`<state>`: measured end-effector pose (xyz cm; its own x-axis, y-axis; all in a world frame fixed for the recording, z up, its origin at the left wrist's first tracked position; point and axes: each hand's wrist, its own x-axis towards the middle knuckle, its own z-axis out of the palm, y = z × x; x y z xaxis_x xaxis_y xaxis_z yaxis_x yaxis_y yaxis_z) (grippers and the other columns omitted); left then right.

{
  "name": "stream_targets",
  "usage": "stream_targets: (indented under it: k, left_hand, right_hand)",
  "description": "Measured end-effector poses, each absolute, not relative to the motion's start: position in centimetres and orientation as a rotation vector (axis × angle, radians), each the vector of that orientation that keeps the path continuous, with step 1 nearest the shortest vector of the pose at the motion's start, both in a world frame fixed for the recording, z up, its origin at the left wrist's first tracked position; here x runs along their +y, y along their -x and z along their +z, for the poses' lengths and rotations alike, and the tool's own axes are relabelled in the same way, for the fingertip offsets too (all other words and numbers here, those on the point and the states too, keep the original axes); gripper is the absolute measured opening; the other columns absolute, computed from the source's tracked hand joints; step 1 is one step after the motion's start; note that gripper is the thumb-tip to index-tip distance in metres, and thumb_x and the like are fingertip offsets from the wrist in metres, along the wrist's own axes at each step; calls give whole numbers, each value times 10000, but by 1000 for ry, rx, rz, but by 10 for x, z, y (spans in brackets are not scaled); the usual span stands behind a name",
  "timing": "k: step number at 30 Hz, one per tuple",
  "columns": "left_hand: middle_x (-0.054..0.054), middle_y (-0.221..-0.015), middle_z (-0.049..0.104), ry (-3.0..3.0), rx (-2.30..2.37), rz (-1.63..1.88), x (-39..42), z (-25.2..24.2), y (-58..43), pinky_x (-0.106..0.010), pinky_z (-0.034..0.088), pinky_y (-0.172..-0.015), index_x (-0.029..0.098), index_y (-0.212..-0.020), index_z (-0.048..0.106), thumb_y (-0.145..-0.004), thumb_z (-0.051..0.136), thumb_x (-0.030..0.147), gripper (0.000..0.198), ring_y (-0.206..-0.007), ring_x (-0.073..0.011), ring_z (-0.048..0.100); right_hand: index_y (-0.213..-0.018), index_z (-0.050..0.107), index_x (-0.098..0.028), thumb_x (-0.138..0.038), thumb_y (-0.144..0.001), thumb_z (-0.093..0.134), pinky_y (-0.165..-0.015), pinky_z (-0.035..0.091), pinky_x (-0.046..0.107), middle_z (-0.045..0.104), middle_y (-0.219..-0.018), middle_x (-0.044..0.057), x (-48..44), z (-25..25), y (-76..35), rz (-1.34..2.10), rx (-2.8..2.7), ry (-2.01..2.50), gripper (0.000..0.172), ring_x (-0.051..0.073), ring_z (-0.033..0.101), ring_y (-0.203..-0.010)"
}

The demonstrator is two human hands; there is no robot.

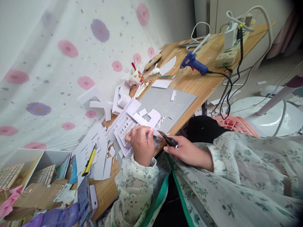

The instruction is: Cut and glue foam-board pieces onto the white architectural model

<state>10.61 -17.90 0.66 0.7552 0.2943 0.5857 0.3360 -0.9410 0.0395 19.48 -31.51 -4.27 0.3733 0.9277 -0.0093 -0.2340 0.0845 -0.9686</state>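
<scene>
Black knife [170, 141] sits gripped in the right hand [186, 152], left hand [143, 144] pinching card [155, 132] (a cup [136, 78] holds something red [133, 66]).

Grey and finely gridded across the mat [183, 102]; plain white on the paper [132, 106] left of the mat; black along the knife [172, 142] below it. Deep blue on the glue gun [198, 66] beyond it. Pink- and purple-flowered over white on the curtain [68, 69] farther left; green-leaved over white along the sleeves [138, 184] below.
</scene>
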Motion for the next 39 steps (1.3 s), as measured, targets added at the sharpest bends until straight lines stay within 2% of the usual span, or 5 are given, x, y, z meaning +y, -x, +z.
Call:
stream_targets:
  k: [8, 14, 24, 30, 39]
  left_hand:
    - [-29, -869, 706, 2933, -534, -834, -178, 14, -106, -416, 283, -891, 212, -802, 582, -898, 540, 278, 124, -931, -225, 588]
    - [-2, -865, 714, 2979, -614, -744, -181, 19, -109, -425, 289, -913, 221, -774, 591, -853, 592, 200, 82, -933, -228, 580]
    - [-1, -861, 713, 2988, -618, -635, -179, 20, -110, -426, 303, -873, 218, -758, 582, -832, 624, 205, 87, -944, -239, 562]
    - [0, -849, 710, 2994, -649, -581, -178, 21, -111, -419, 309, -846, 214, -741, 569, -824, 632, 206, 105, -951, -244, 549]
    - [6, -860, 707, 3014, -662, -593, -178, 22, -110, -411, 337, -856, 213, -735, 565, -813, 643, 188, 113, -974, -240, 548]
  right_hand:
    - [-1231, 570, -118, -252, -807, 570, -460, 332, 202, 487, -566, -55, -314, -41, -191, 1144, -700, 1103, 445, 81, 389, -463]
    - [-1299, 514, -139, -256, -813, 560, -409, 308, 186, 490, -564, -65, -314, -45, -190, 1205, -666, 1057, 502, 66, 375, -417]
    - [-1226, 541, -137, -310, -798, 565, -376, 272, 200, 562, -568, -53, -311, -52, -188, 1246, -622, 900, 463, 61, 368, -362]
    - [-1226, 524, -117, -327, -761, 588, -380, 271, 208, 590, -562, -43, -312, -55, -188, 1288, -564, 863, 514, 69, 384, -363]
    - [-1317, 416, -90, -356, -727, 622, -399, 267, 222, 617, -545, -23, -315, -49, -189, 1357, -472, 768, 679, 81, 372, -364]
